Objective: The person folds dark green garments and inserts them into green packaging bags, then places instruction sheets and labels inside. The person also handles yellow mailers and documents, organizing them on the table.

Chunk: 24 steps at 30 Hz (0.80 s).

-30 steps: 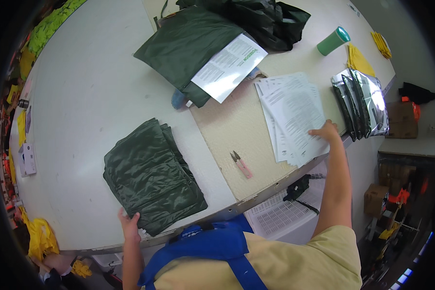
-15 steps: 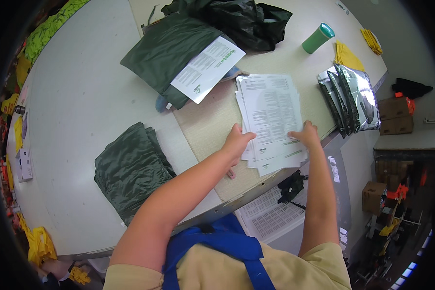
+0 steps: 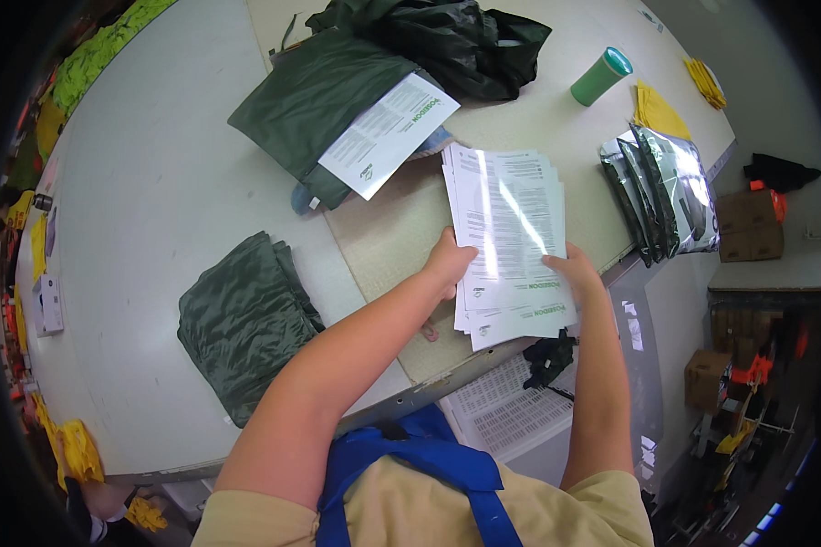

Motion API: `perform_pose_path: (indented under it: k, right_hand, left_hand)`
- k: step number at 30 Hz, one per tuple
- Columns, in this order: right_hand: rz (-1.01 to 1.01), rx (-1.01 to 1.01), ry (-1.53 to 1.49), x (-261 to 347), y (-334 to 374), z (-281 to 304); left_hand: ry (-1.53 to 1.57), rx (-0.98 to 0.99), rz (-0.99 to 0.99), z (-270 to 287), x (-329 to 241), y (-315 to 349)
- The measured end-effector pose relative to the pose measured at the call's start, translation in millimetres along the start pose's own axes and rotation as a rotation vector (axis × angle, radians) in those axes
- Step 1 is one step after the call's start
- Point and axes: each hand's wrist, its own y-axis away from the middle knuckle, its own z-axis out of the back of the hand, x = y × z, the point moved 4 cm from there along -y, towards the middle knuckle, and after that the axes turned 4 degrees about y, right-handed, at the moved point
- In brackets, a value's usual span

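A thick stack of printed sheets (image 3: pixel 511 237) is gripped between my two hands near the table's front edge. My left hand (image 3: pixel 449 263) closes on its left side with the thumb on top. On the opposite side my right hand (image 3: pixel 573 272) pinches the stack the same way, fingers hidden beneath. The sheets are uneven at the lower end, and bright glare crosses the top one. Farther off lies a dark green bag (image 3: pixel 324 100), one printed sheet (image 3: pixel 389 135) resting on it. To the left of my forearm is a pile of folded dark green fabric (image 3: pixel 246 319).
Glossy silver-and-black packages (image 3: pixel 661 196) stand at the table's right edge beside yellow cloth (image 3: pixel 659 111). A green cup (image 3: pixel 600 77) and a black plastic bag (image 3: pixel 483 46) are at the back. Below the front edge sits a white perforated crate (image 3: pixel 497 397). Cardboard boxes (image 3: pixel 748 223) are at right.
The stack has come up off the table and tilted, held by both hands, with glare now on it. Its sheets sit closer together at the sides.
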Motion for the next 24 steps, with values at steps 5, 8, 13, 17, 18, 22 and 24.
perform_pose_path:
  k: [5, 8, 13, 17, 18, 22, 24]
  right_hand:
    - [0.172, 0.06, -0.36, 11.6, 86.3, -6.2]
    - [0.199, 0.192, -0.501, -2.1, 143.9, -23.0]
    - [0.258, 0.342, -0.324, 6.7, 173.4, -112.6]
    - [0.339, 0.541, -0.03, 62.1, 171.8, -226.1]
    - [0.385, 0.585, 0.045, 75.1, 169.9, -258.9]
    - [0.449, 0.553, 0.33, 109.2, 169.3, -365.8]
    - [0.48, 0.463, 0.52, 97.2, 162.9, -398.9]
  left_hand:
    - [0.109, 0.222, -0.108, 4.1, -8.3, 57.9]
    - [0.083, 0.327, -0.132, 18.8, -9.7, 118.0]
    - [0.077, 0.099, -0.235, 101.9, 14.8, 205.3]
    - [0.361, -0.217, -0.376, 195.0, 23.9, 283.5]
    - [0.343, -0.323, -0.401, 217.9, 18.9, 300.1]
    - [0.148, -0.626, -0.413, 295.9, 9.6, 334.7]
    - [-0.029, -0.743, -0.254, 338.5, 26.5, 334.5]
